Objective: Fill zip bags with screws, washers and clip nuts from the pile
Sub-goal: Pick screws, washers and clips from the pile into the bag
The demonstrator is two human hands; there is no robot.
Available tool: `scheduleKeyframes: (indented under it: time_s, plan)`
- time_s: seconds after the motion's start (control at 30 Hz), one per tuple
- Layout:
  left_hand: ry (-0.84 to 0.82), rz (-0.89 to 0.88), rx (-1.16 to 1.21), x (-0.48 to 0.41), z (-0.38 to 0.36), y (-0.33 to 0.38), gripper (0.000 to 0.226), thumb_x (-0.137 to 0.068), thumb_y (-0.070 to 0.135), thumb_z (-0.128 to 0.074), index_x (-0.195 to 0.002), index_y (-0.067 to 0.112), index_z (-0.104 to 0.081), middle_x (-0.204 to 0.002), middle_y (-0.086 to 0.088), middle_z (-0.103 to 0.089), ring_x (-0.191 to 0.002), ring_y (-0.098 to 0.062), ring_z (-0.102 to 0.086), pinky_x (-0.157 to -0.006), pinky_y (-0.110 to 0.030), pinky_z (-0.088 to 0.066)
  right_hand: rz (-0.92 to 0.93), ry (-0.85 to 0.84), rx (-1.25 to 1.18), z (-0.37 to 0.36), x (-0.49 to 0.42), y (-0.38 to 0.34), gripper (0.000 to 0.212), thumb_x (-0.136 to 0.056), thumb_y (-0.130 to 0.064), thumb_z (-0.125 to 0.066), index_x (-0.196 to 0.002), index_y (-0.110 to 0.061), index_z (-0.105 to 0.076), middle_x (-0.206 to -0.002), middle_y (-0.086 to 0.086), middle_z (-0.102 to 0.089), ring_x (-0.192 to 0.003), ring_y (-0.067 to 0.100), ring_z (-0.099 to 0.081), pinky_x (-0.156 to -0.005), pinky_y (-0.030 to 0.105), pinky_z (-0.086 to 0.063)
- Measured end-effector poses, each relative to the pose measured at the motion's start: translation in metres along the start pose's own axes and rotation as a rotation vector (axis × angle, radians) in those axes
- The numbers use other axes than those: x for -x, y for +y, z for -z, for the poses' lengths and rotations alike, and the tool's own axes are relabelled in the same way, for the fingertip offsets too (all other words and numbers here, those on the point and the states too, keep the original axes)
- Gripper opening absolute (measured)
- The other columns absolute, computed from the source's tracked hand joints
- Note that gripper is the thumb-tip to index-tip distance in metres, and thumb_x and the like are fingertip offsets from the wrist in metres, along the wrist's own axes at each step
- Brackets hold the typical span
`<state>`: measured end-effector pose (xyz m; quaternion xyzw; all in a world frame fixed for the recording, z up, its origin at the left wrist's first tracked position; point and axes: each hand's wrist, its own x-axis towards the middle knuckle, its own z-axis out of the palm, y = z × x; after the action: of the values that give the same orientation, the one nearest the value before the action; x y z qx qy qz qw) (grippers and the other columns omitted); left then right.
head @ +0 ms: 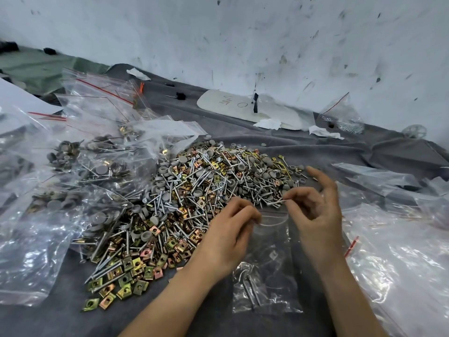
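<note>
A big pile (pixel 184 198) of silver screws, grey round washers and gold clip nuts lies on the grey cloth. Just in front of it a clear zip bag (pixel 264 271) hangs between my hands, with a few screws and a washer at its bottom. My left hand (pixel 228 234) pinches the left side of the bag's mouth. My right hand (pixel 315 210) pinches the right side of the mouth between thumb and forefinger, its other fingers spread upward. The mouth is held apart near the pile's front edge.
Filled zip bags (pixel 80 171) lie heaped to the left, with empty clear bags (pixel 401 251) to the right. Along the white wall at the back lie a white card (pixel 233 105), crumpled paper and another small bag (pixel 342 117). Grey cloth (pixel 60 312) covers the table.
</note>
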<state>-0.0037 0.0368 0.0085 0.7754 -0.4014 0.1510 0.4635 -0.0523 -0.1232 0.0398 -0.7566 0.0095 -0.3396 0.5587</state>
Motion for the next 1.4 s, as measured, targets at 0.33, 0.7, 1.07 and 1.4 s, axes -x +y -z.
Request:
scheduleKeyframes:
  time_s: [0.33,0.7,1.07,1.4]
  plan:
    - [0.118,-0.006,0.065,0.000,0.000,0.000,0.021,-0.095,0.012,-0.047,-0.096,0.002,-0.065,-0.105,-0.006,-0.060,-0.093,-0.007,-0.055,-0.081,-0.010,-0.041,-0.062,-0.074,0.022,-0.002,0.001,0.007,0.052,-0.088,-0.006,-0.062,-0.123,-0.043,-0.050,-0.091,0.000,-0.071,-0.092,0.012,-0.066,-0.083,0.016,-0.049]
    - [0.422,0.065,0.319,-0.002,0.007,0.000,0.014,-0.093,0.016,-0.041,-0.098,0.016,-0.055,-0.106,-0.001,-0.060,-0.103,-0.010,-0.058,-0.088,-0.025,-0.048,-0.249,-0.004,0.191,0.000,-0.002,0.027,0.030,-0.091,-0.012,-0.059,-0.094,-0.041,-0.064,-0.085,-0.009,-0.067,-0.080,0.001,-0.064,-0.073,0.020,-0.051]
    - [0.452,0.052,0.324,-0.004,0.006,-0.002,0.014,-0.095,0.014,-0.040,-0.098,0.017,-0.053,-0.105,0.004,-0.059,-0.102,-0.008,-0.058,-0.087,-0.025,-0.049,-0.206,-0.503,0.893,-0.020,0.002,0.035,0.010,-0.088,-0.042,-0.060,-0.097,-0.043,-0.058,-0.119,-0.005,-0.048,-0.119,0.019,-0.038,-0.104,0.043,-0.036]
    - [0.440,0.078,0.256,-0.002,0.005,-0.002,0.017,-0.094,0.006,-0.043,-0.094,0.003,-0.060,-0.101,0.003,-0.059,-0.099,-0.003,-0.056,-0.087,-0.017,-0.046,-0.091,-0.326,0.778,-0.019,0.004,0.034,0.022,-0.078,-0.008,-0.074,-0.094,-0.021,-0.065,-0.100,-0.004,-0.055,-0.098,0.018,-0.052,-0.085,0.033,-0.048]
